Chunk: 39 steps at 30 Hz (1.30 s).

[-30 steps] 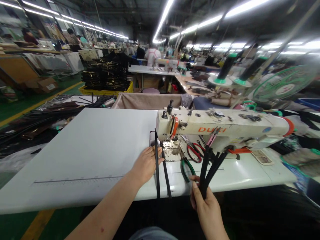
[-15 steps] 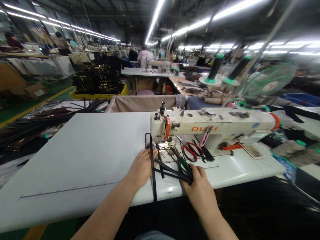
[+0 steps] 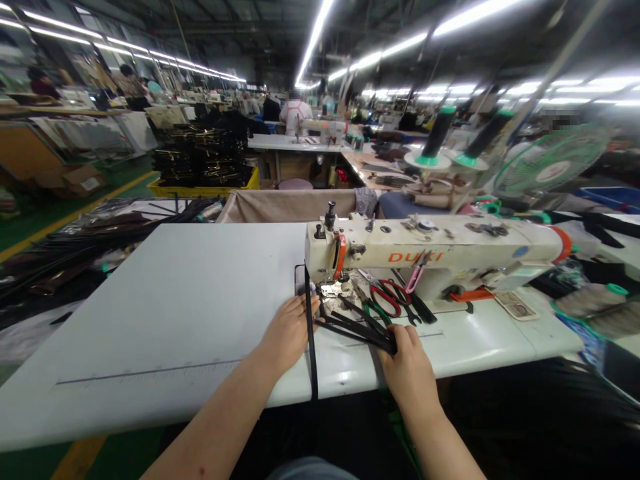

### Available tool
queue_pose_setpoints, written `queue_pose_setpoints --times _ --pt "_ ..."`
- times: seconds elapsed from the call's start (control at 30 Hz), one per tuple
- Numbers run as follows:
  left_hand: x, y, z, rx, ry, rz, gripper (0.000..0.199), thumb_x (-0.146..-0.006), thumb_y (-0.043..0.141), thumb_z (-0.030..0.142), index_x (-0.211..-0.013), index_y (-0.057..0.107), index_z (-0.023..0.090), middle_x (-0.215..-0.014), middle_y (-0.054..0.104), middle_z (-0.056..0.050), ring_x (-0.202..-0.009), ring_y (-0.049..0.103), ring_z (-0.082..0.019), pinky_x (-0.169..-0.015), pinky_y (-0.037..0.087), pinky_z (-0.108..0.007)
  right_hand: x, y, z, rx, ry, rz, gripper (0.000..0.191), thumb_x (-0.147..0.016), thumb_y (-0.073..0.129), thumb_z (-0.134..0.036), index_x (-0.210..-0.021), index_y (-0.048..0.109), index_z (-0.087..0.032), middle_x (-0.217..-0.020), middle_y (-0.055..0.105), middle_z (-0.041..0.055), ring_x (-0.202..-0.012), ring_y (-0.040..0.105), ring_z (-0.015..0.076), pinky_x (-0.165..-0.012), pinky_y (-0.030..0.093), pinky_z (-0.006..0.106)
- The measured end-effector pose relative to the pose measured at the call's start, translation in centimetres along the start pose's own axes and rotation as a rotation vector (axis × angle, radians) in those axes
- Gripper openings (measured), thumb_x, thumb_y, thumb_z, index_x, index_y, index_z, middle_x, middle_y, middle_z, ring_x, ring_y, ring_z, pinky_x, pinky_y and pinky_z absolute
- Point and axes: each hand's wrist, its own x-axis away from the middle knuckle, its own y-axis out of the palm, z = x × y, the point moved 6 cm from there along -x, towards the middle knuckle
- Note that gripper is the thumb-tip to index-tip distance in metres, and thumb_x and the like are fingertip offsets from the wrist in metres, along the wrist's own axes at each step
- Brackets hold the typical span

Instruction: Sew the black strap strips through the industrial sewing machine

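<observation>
My right hand [image 3: 411, 363] is closed around a bundle of narrow black straps [image 3: 363, 331] at the front of the sewing machine bed. Their far ends fan toward the needle area. My left hand [image 3: 289, 333] rests on the table just left of the presser foot [image 3: 336, 288]; its fingers are together at a black strap, their tips partly hidden. One long black strip [image 3: 313, 363] crosses those fingers and hangs down to the table edge. The white sewing machine [image 3: 430, 247] stands over both hands. Red-handled scissors [image 3: 393, 298] and a green-handled tool [image 3: 374, 308] lie beside the straps.
A wrench [image 3: 414, 317] lies under the machine arm, and pink-handled snips [image 3: 415, 277] are on its front. The white tabletop [image 3: 200, 293] extends left. Behind are a cloth-lined bin [image 3: 290, 205], thread cones [image 3: 440, 133] and a green fan [image 3: 553, 167]. Other people work farther back.
My right hand has drawn the bundle slightly right, away from my left hand. A short strap piece beside the left fingers no longer shows in front. The view has shifted a little.
</observation>
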Motion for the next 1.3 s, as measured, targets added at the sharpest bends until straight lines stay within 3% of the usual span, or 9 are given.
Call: queue_pose_setpoints --times 0.1,0.17,0.23,0.33,0.47,0.73,0.9,1.1,1.3 --pt "-0.2 -0.1 0.2 -0.016 -0.014 -0.005 0.036 -0.103 0.05 0.033 -0.134 0.059 0.016 -0.136 0.064 -0.011 -0.133 0.054 -0.028 -0.113 0.045 -0.049 1.3 -0.7 0.1 -0.123 -0.077 -0.043 0.024 -0.08 0.044 -0.016 -0.099 0.058 -0.024 -0.093 0.063 0.0069 -0.091 0.065 0.0265 -0.082 0.053 0.039" --pt "-0.2 -0.2 0.2 -0.03 -0.027 -0.01 0.037 -0.104 0.049 0.035 -0.133 0.059 0.015 -0.136 0.064 -0.012 -0.133 0.055 -0.028 -0.113 0.044 -0.048 2.3 -0.8 -0.1 -0.276 -0.072 -0.154 0.02 -0.083 0.045 -0.02 -0.097 0.06 -0.023 -0.088 0.066 0.0057 -0.084 0.065 0.0242 -0.077 0.053 0.035" --pt "-0.2 -0.2 0.3 -0.035 -0.032 -0.008 0.037 -0.104 0.049 0.034 -0.133 0.058 0.014 -0.135 0.064 -0.013 -0.133 0.055 -0.028 -0.113 0.044 -0.048 3.6 -0.2 -0.4 -0.534 0.068 -0.344 0.016 -0.089 0.051 -0.033 -0.091 0.061 -0.021 -0.068 0.059 0.0004 -0.062 0.057 0.0188 -0.059 0.047 0.03" --pt "-0.2 -0.3 0.3 -0.021 -0.026 -0.001 0.036 -0.103 0.05 0.031 -0.135 0.057 0.016 -0.136 0.064 -0.012 -0.134 0.054 -0.027 -0.112 0.045 -0.048 6.2 1.5 -1.3 -0.917 0.382 -0.611 0.041 -0.093 0.048 -0.059 -0.088 0.059 -0.02 -0.053 0.031 -0.0099 -0.042 0.031 0.009 -0.041 0.023 0.023" --pt "-0.2 -0.4 0.2 -0.018 -0.035 -0.004 0.036 -0.103 0.05 0.032 -0.134 0.057 0.017 -0.135 0.065 -0.012 -0.133 0.054 -0.027 -0.112 0.044 -0.049 8.6 3.1 -2.8 -1.101 0.595 -0.766 0.052 -0.092 0.045 -0.068 -0.091 0.06 -0.018 -0.055 0.036 -0.009 -0.039 0.032 0.0061 -0.037 0.011 0.019" --pt "-0.6 -0.8 0.5 -0.029 -0.065 -0.02 0.038 -0.102 0.052 0.034 -0.135 0.054 0.015 -0.135 0.064 -0.012 -0.134 0.054 -0.027 -0.113 0.042 -0.048 8.3 4.1 -3.8 -1.148 0.654 -0.647 0.052 -0.085 0.063 -0.061 -0.104 0.064 -0.013 -0.059 0.049 -0.006 -0.041 0.048 0.0092 -0.033 0.026 0.019" --pt "-0.5 -0.8 0.5 -0.041 -0.067 -0.033 0.038 -0.103 0.05 0.033 -0.136 0.054 0.015 -0.139 0.062 -0.012 -0.135 0.052 -0.027 -0.113 0.042 -0.048 6.8 5.1 -4.9 -1.232 0.687 -0.551 0.056 -0.083 0.07 -0.049 -0.121 0.058 -0.01 -0.054 0.054 -0.0061 -0.04 0.057 0.0153 -0.033 0.037 0.021" --pt "-0.4 -0.9 0.5 -0.034 -0.07 -0.015 0.038 -0.104 0.047 0.031 -0.137 0.054 0.015 -0.138 0.063 -0.012 -0.135 0.053 -0.027 -0.113 0.042 -0.05 4.9 5.1 -7.3 -1.339 0.78 -0.513 0.03 -0.088 0.064 -0.026 -0.11 0.063 -0.007 -0.057 0.06 -0.0015 -0.049 0.063 0.0149 -0.038 0.044 0.018" --pt "-0.7 -1.5 0.5 0.033 -0.065 0.024 0.034 -0.103 0.047 0.028 -0.132 0.058 0.015 -0.131 0.067 -0.011 -0.131 0.055 -0.026 -0.111 0.045 -0.049 3.8 6.1 -8.5 -1.518 0.978 -0.458 0.023 -0.087 0.063 -0.015 -0.11 0.062 -0.008 -0.058 0.06 -0.0009 -0.051 0.06 0.0115 -0.038 0.043 0.012"
